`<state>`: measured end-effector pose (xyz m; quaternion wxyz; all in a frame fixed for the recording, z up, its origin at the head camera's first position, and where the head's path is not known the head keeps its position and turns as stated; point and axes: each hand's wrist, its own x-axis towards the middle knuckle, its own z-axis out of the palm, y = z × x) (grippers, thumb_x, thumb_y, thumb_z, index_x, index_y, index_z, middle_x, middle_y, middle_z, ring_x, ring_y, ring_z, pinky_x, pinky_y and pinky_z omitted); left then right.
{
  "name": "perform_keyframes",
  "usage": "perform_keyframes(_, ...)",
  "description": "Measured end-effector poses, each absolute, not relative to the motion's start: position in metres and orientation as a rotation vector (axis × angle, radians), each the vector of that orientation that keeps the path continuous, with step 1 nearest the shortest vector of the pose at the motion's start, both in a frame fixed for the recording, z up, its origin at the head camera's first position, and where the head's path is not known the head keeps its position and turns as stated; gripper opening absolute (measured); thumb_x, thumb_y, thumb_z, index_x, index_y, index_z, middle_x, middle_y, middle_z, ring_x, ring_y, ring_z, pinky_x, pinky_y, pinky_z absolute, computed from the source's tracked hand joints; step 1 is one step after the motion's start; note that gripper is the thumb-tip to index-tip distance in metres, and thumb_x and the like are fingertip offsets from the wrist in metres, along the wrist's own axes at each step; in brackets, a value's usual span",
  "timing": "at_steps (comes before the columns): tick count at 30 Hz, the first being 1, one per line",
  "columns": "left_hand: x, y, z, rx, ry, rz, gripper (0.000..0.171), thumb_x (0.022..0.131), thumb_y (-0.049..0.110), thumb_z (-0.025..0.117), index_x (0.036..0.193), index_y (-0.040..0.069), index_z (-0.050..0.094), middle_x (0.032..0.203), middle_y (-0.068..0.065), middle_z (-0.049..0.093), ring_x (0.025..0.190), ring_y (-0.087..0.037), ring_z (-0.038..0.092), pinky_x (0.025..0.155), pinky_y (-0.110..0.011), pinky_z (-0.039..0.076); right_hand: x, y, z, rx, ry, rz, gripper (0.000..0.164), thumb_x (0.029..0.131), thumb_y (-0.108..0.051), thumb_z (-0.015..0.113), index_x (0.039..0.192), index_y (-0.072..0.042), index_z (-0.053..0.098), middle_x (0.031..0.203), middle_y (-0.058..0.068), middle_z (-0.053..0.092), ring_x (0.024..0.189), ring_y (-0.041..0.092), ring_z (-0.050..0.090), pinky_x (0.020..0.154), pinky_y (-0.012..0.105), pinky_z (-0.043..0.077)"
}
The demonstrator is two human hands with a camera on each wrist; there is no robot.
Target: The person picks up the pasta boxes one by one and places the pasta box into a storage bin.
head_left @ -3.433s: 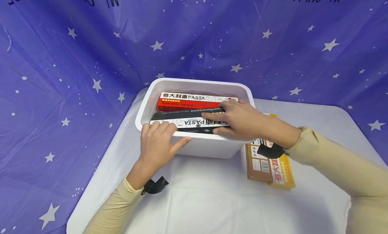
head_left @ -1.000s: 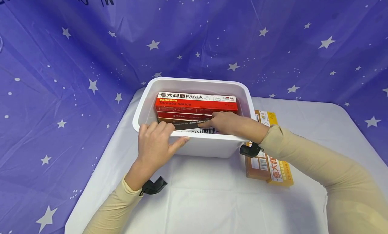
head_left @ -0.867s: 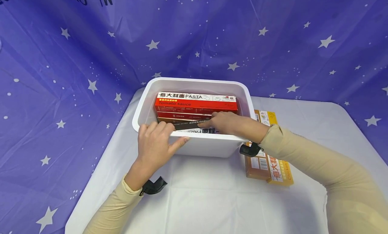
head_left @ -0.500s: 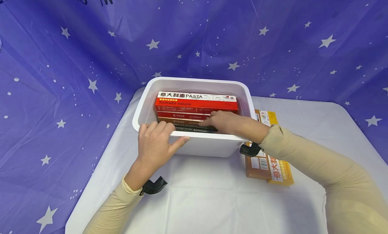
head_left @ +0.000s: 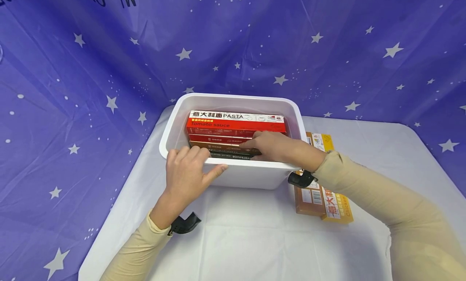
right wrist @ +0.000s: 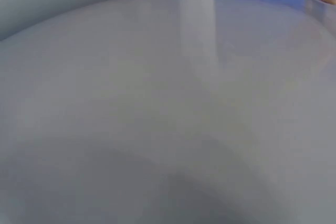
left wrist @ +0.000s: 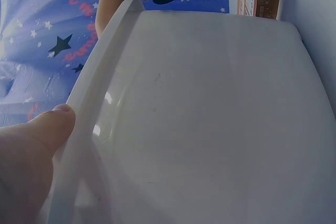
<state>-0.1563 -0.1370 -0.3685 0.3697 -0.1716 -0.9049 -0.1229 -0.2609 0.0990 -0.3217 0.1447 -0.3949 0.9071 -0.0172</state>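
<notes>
In the head view a white plastic bin (head_left: pixel 240 176) holds several pasta boxes standing on edge. At the back is a red tomato sauce pasta box (head_left: pixel 233 124), then a second red box (head_left: pixel 204 138) and a brown box (head_left: pixel 214 146). Foremost is a black pasta box (head_left: pixel 229 155), low behind the front wall. My left hand (head_left: pixel 185 174) grips the front rim, fingers over it and thumb outside; the thumb also shows in the left wrist view. My right hand (head_left: pixel 274 146) reaches inside at the right, index finger and thumb pinching the black box; its other fingers are hidden.
To the right of the bin, a brown pasta box (head_left: pixel 309 202) and a yellow chicken curry pasta box (head_left: pixel 336 206) lie side by side on the white tablecloth (head_left: pixel 233 240). A purple star-printed curtain (head_left: pixel 233 42) hangs behind. The bin wall fills most of the right wrist view.
The black pasta box has sunk from rim height, tilted, to low against the front wall, uncovering the second red and the brown box. My right hand moved down with it; the left stayed put.
</notes>
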Motion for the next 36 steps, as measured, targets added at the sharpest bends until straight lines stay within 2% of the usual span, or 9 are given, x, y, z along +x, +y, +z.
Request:
perform_keyframes(4,-0.157,-0.136,-0.369,-0.440,-2.326,-0.313,0.084,0.095,0.081,0.019,0.079,0.009,0.061,0.069,-0.007,0.061,0.063,-0.031,0.052,0.064,-0.045,0.034,-0.258,0.113,-0.312,-1.163,2.711,-0.123,0.049,0.095,-0.028,0.071,0.142,-0.019,0.061,0.115,0.014,0.071,0.103,0.027,0.066,0.087,0.046,0.055)
perform_keyframes(8,-0.157,-0.136,-0.369,-0.437,-2.325,-0.303,0.085,0.095,0.081,0.018,0.078,0.009,0.060,0.067,-0.007,0.060,0.061,-0.031,0.051,0.064,-0.045,0.033,-0.251,0.132,-0.298,-1.242,2.792,-0.229,0.044,0.096,-0.020,0.070,0.139,-0.014,0.063,0.111,0.013,0.072,0.099,0.028,0.066,0.090,0.047,0.054)
perform_keyframes(12,-0.157,-0.136,-0.369,-0.442,-2.320,-0.306,0.084,0.095,0.081,0.020,0.078,0.009,0.060,0.067,-0.007,0.060,0.061,-0.031,0.050,0.063,-0.044,0.033,-0.243,0.158,-0.289,-1.277,2.869,-0.302,0.042,0.095,-0.011,0.069,0.137,-0.011,0.065,0.112,0.015,0.071,0.093,0.028,0.064,0.084,0.046,0.056)
perform_keyframes(17,-0.157,-0.137,-0.369,-0.440,-2.316,-0.308,0.084,0.095,0.081,0.022,0.078,0.009,0.060,0.067,-0.007,0.060,0.060,-0.031,0.051,0.063,-0.045,0.033,-0.230,0.192,-0.284,-1.188,2.945,-0.324,0.047,0.094,-0.009,0.070,0.139,-0.013,0.063,0.127,0.018,0.067,0.109,0.035,0.064,0.090,0.052,0.056)
perform_keyframes(25,-0.157,-0.137,-0.370,-0.431,-2.314,-0.305,0.085,0.096,0.081,0.019,0.078,0.009,0.060,0.068,-0.007,0.061,0.061,-0.031,0.051,0.063,-0.045,0.033,-0.216,0.243,-0.292,-0.791,3.012,-0.318,0.057,0.100,-0.024,0.066,0.153,-0.017,0.047,0.144,0.024,0.053,0.131,0.046,0.050,0.102,0.068,0.045)
perform_keyframes(30,-0.157,-0.137,-0.370,-0.431,-2.312,-0.306,0.085,0.095,0.081,0.019,0.078,0.009,0.060,0.067,-0.007,0.061,0.060,-0.031,0.051,0.063,-0.045,0.033,-0.209,0.271,-0.304,-0.625,3.049,-0.329,0.058,0.100,-0.024,0.065,0.154,-0.015,0.045,0.146,0.028,0.049,0.133,0.049,0.047,0.103,0.071,0.041)
perform_keyframes(36,-0.157,-0.137,-0.370,-0.431,-2.308,-0.316,0.084,0.096,0.081,0.021,0.077,0.009,0.059,0.068,-0.008,0.061,0.061,-0.031,0.051,0.063,-0.045,0.033,-0.200,0.295,-0.323,-0.589,3.074,-0.382,0.057,0.100,-0.023,0.064,0.153,-0.009,0.045,0.142,0.032,0.051,0.127,0.053,0.049,0.100,0.073,0.040)
